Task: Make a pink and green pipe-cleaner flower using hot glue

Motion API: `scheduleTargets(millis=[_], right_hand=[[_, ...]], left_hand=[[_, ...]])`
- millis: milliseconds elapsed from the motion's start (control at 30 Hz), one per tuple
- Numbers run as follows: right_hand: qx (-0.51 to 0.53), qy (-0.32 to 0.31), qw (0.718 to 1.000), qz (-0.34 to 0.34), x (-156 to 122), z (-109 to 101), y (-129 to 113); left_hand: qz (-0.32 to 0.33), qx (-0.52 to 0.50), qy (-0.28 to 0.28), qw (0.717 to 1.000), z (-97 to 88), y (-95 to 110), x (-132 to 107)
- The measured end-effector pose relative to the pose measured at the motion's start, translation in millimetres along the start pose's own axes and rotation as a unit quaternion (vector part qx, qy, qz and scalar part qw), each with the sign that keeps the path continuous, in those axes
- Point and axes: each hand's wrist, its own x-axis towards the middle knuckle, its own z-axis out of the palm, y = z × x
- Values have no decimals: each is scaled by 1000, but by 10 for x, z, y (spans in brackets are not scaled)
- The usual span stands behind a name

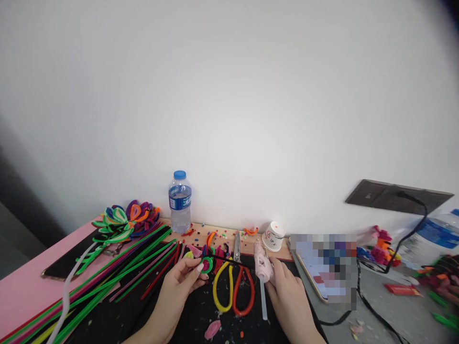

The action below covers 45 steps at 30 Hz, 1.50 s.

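Note:
My left hand (182,282) is closed, pinching a small round coil of green and magenta pipe cleaner (206,265) between thumb and fingers. A thin black strip runs from near the coil to the right. My right hand (289,291) is closed around a pale pink hot glue gun (263,265); a translucent glue stick (264,301) pokes out of its rear, toward me. Between my hands lie scissors (244,294) with one yellow and one red handle, blades pointing at the wall. A pink piece (213,329) rests on the black mat (193,325).
Long pipe cleaners (96,296) and pipe-cleaner flowers (132,220) lie at left, near a white cable (66,291). A water bottle (180,203) and a paper cup (273,236) stand by the wall. To the right are a phone (319,272) and black cable (373,310).

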Motion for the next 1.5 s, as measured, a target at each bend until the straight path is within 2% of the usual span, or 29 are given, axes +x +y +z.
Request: scheduleTargets(millis=[67, 167, 467, 600, 667, 733, 833, 933, 1000, 1200, 1500], right_hand=[[-49, -6, 999, 11, -2, 20, 10], [-69, -13, 997, 18, -10, 33, 11], [-28, 0, 1000, 10, -47, -25, -143], [-5, -6, 1000, 17, -44, -14, -134], [31, 12, 999, 14, -42, -23, -104], [97, 48, 994, -18, -48, -53, -74], [195, 83, 970, -115, -79, -113, -72], [235, 41, 950, -203, -112, -142, -146], [242, 28, 941, -237, -124, -131, -216], [242, 66, 929, -273, -142, -57, -334], [240, 87, 926, -279, -189, 58, -325]], left_hand=[[-1, -1, -6, 1000, 0, -7, -5], [-11, -9, -13, 1000, 7, -16, -11], [-13, -45, -9, 999, -6, -11, -16], [2, -60, 1, 998, -3, 7, -20], [-6, -58, 2, 998, 13, 13, -29], [-19, -41, -10, 999, 32, 10, -45], [-15, 1, -55, 998, 52, -14, -69], [16, 32, -95, 995, 57, -49, -88], [34, 41, -106, 993, 57, -66, -96], [49, 51, -109, 992, 62, -60, -113], [49, 60, -87, 993, 62, -52, -116]])
